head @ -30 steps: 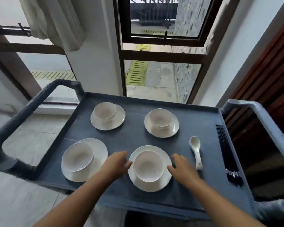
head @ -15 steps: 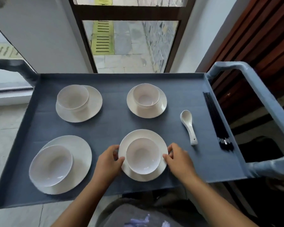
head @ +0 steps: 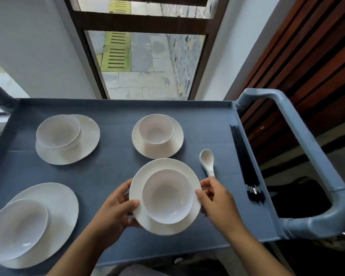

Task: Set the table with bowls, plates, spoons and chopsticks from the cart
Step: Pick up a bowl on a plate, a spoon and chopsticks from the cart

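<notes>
Right, both hands on the near-middle plate (head: 165, 163). Left hand (head: 116, 208): thumb over the left rim, fingers (head: 126, 188) curled under, clamped on the plate. Right hand (head: 219, 200): same grip on the right rim. The plate is roughly level over the blue cart surface (head: 112, 176), about mid-width and on my side; can't tell if it's off the surface. A bowl (head: 167, 196) sits on it, mouth up, off-centre toward me.

The spoon (head: 207, 162) lies just right of the plate, scoop end away from me, handle toward me with its tip at my right fingers. The chopsticks (head: 245, 162) are bundled along the right wall, long axis far-to-near, silver-capped ends nearest me.

Three other plate-and-bowl sets are on the cart: far left (head: 88, 140), far middle (head: 157, 150), near left (head: 62, 212). All bowls are mouth up. The cart handle (head: 307, 152) is on the right.
</notes>
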Demonstrator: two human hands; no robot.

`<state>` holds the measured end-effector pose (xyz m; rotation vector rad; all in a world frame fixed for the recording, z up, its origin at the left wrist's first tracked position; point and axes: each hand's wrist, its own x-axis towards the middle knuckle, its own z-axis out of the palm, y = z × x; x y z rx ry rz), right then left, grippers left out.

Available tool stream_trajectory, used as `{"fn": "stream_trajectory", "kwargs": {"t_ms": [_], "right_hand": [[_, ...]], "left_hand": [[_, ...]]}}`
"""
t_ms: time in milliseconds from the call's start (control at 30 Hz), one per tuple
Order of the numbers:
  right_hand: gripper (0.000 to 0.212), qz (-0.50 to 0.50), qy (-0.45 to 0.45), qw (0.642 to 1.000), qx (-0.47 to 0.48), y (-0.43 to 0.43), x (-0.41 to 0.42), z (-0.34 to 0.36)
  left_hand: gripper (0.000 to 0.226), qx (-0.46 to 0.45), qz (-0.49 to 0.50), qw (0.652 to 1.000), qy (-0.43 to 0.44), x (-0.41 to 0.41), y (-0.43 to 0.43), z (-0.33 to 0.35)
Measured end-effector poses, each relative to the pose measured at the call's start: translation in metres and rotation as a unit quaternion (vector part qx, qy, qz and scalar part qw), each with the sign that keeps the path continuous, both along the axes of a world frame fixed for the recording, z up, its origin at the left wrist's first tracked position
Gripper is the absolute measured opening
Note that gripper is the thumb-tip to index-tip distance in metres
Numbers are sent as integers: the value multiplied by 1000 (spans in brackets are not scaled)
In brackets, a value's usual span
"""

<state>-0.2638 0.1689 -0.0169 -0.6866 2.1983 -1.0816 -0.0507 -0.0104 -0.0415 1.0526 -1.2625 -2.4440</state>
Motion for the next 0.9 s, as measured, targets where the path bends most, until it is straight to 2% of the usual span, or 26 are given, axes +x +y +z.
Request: {"fn": "stream_trajectory", "kwargs": {"t_ms": [100, 167, 233, 367, 567, 733, 900], "right_hand": [[19, -55, 13, 998, -29, -3, -28, -1], [21, -70, 93, 993, 36, -5, -48, -8], [27, -35, 147, 980, 130, -8, -64, -17], [36, 29, 161, 964, 212, -16, -78, -30], [28, 6, 174, 968, 182, -12, -80, -32], [22, -112, 77, 985, 103, -3, -90, -27], [20, -142, 137, 965, 172, 8, -121, -23]], "left_hand": [[63, 5, 18, 1000, 16, -12, 6, 0], [62, 1, 21, 1000, 15, -16, 7, 1], [64, -3, 22, 1000, 7, -18, 5, 1], [63, 10, 37, 999, -10, -19, 3, 0], [59, 45, 32, 998, -7, -17, 5, 3], [61, -7, 13, 1000, -22, -24, 4, 2], [63, -12, 9, 1000, -16, -32, 0, 1]]}}
